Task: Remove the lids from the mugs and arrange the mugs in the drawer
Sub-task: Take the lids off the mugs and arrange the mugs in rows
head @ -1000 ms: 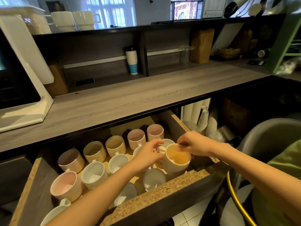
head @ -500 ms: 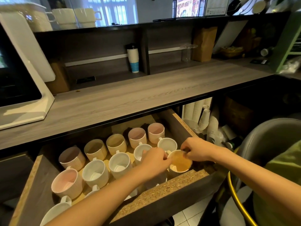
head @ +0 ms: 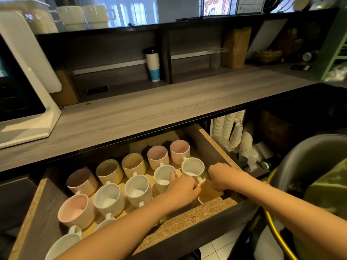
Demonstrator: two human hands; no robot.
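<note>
Since a second ago we have lowered the tan mug [head: 210,190] from above the drawer [head: 187,220] into its front right corner, where it now sits low behind the front wall. Our left hand [head: 185,190] is closed around the mug's left side, and our right hand [head: 224,178] pinches its right rim, so the mug lies between both hands. Just behind it stand 2 white mugs [head: 193,167], with more mugs in rows to the left. Above, the bench [head: 169,107] spans the view.

Paper cup stack [head: 154,66] on grey counter [head: 169,107]
</note>
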